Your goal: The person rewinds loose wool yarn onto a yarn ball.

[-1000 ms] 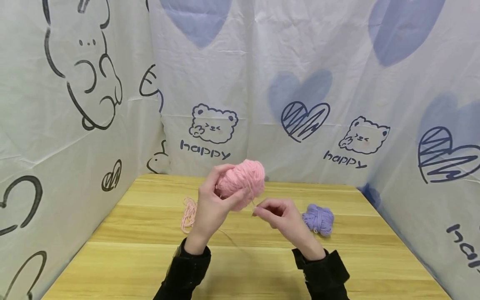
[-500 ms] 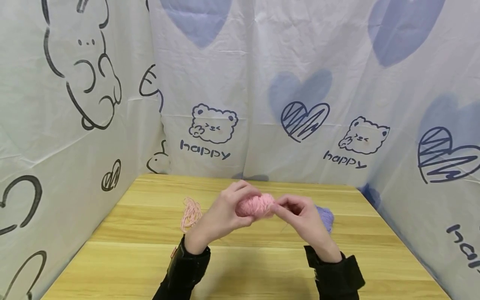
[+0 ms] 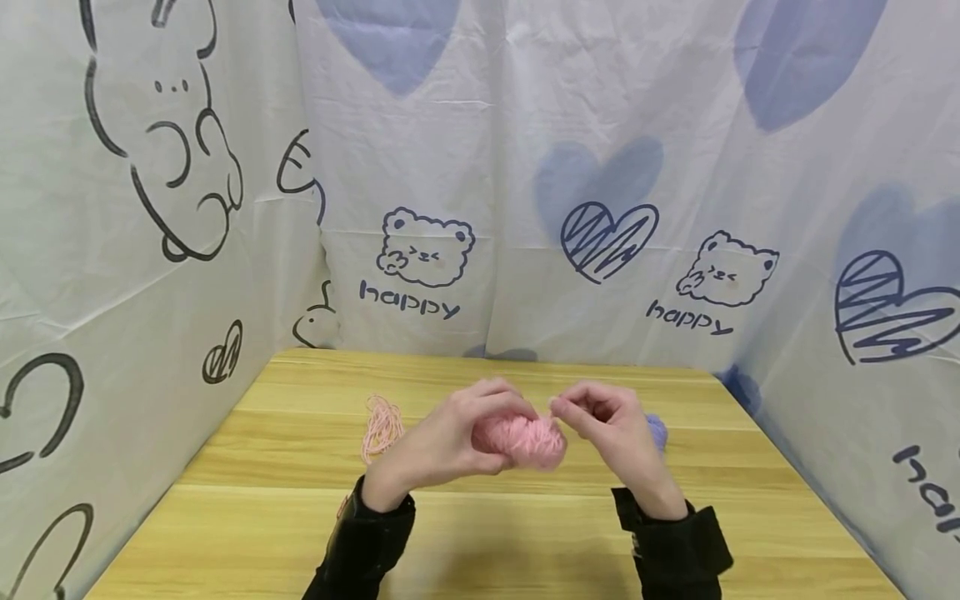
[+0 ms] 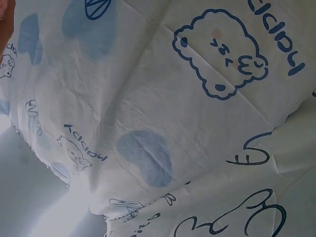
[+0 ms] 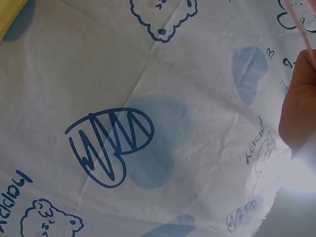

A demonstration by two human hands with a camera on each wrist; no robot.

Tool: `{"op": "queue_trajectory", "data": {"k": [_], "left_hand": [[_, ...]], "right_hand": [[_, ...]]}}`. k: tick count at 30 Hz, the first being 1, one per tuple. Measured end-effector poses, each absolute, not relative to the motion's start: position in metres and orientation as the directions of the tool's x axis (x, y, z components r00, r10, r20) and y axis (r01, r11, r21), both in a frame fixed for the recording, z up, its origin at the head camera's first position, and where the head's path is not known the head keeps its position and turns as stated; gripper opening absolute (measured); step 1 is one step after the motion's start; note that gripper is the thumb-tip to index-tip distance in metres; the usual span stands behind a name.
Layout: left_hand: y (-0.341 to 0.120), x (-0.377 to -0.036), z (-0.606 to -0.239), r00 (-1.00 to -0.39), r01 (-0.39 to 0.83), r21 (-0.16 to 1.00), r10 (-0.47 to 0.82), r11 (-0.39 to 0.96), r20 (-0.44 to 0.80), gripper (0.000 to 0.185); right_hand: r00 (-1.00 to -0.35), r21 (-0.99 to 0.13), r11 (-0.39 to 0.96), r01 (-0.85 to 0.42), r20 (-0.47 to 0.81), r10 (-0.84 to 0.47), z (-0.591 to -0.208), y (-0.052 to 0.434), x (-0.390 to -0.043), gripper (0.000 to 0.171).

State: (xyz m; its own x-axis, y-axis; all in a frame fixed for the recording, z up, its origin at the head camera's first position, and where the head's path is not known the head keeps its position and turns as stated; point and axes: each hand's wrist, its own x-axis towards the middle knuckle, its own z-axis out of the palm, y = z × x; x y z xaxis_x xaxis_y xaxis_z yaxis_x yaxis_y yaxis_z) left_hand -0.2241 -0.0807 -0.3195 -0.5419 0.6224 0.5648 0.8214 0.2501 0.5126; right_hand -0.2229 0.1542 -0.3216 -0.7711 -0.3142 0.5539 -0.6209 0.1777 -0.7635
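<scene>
My left hand grips a ball of pink yarn above the table, fingers over its top and thumb below. Close to the ball's upper right side, my right hand pinches a strand of the yarn between thumb and forefinger. In the right wrist view, a pink strand runs up from the right hand. Only a sliver of the left hand and a pink patch of the ball show at the left wrist view's corner.
A loose heap of pink yarn lies on the wooden table, left of the hands. Behind the right hand is a purple yarn ball, partly hidden. White printed sheets hang around the table's back and sides.
Both hands have moved right, and the pink yarn ball has come down and right, its long side now lying level. The right hand has passed from below the ball to its upper right.
</scene>
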Motion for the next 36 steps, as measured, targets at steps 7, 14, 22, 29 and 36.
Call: {"op": "queue_trajectory", "data": {"k": [7,14,22,29,36], "left_hand": [[-0.084,-0.225,-0.318,-0.470,0.834,0.542,0.652,0.107,0.595,0.045],[-0.084,-0.224,-0.316,-0.435,0.792,0.605,0.627,-0.074,0.646,0.044],[-0.081,-0.222,-0.318,-0.531,0.635,0.708,0.491,-0.310,0.691,0.050],[-0.079,-0.219,-0.316,-0.684,0.588,0.756,0.323,-0.287,0.654,0.054],[-0.080,-0.220,-0.312,-0.749,0.593,0.759,0.161,-0.270,0.642,0.052]], "right_hand": [[-0.770,-0.785,0.119,-0.608,0.547,-0.328,-0.325,0.151,-0.227,0.005],[-0.738,-0.780,-0.001,-0.626,0.592,-0.323,-0.330,0.141,-0.231,0.017],[-0.813,-0.857,-0.067,-0.512,0.508,-0.286,-0.335,0.134,-0.233,0.037],[-0.848,-0.886,-0.033,-0.462,0.452,-0.277,-0.338,0.130,-0.237,0.035],[-0.773,-0.860,-0.140,-0.491,0.504,-0.386,-0.343,0.127,-0.241,0.027]]}}
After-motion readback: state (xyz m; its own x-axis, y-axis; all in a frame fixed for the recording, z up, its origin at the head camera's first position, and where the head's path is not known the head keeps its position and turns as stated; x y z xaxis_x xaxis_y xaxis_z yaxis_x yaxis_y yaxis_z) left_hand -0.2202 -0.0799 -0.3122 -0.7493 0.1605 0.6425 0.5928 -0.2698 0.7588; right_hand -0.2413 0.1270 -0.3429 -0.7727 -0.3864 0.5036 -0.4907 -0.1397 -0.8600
